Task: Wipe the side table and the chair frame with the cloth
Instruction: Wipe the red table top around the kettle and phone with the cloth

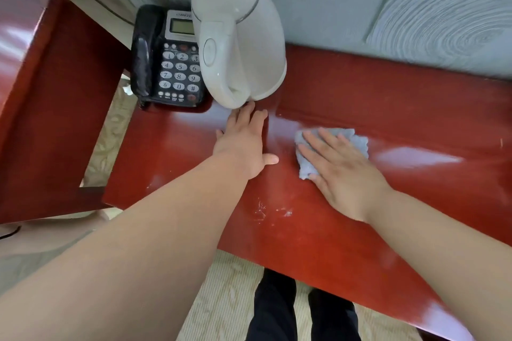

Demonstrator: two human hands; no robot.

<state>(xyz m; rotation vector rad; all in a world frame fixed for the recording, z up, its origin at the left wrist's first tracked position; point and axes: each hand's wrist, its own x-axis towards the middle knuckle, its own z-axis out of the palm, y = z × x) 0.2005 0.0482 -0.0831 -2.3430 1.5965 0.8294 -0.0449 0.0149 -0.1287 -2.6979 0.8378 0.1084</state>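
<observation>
The cloth is pale blue-grey and crumpled. It lies on the glossy red surface, partly under the right hand. There is one cloth, one white kettle and one black telephone. The right hand's fingers press it, straight and spread. The left hand lies flat with its fingers extended, just beside the kettle's base.

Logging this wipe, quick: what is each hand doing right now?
Left hand: open, flat on the glossy red wooden table.
Right hand: open, pressing the crumpled blue-grey cloth.
</observation>
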